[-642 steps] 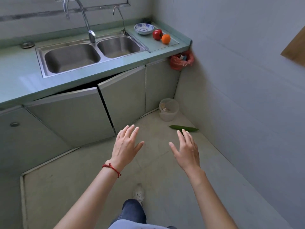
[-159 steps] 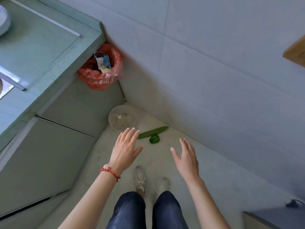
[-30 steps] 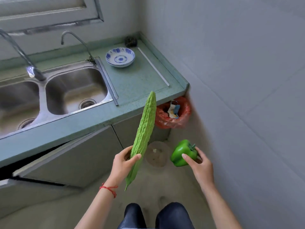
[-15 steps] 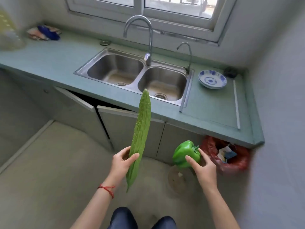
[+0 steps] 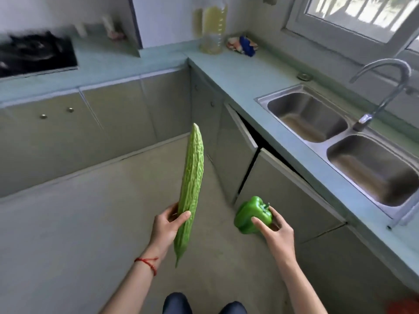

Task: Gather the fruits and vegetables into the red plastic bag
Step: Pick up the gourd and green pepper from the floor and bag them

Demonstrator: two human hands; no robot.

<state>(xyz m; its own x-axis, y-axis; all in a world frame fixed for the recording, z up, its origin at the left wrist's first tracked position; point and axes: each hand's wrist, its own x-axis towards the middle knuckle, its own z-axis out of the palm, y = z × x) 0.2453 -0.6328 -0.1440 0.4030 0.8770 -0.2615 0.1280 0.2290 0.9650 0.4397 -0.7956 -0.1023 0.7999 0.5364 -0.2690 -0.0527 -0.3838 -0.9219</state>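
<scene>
A pale green tabletop runs in an L around a kitchen corner, over grey cabinet doors, one of them ajar below the sink. A steel double sink is set into the right-hand run, with a curved tap at its far edge beneath a window. A black hob, blurred, sits in the left-hand run. At the far corner of the tabletop stand a large bottle of yellow liquid and, just beside it, a crumpled packet. The floor is bare grey.

Both forearms reach forward over the floor. The left hand, a red string on its wrist, closes its grip around the lower third of a long bitter gourd, held nearly upright with its tip leaning slightly right. The right hand cups a green bell pepper from the right, fingers curled over it, stem pointing toward the sink side. The two vegetables are held apart, in mid-air, at about cabinet height. A smear of red shows at the frame's lower right corner; too blurred to tell what it is.
</scene>
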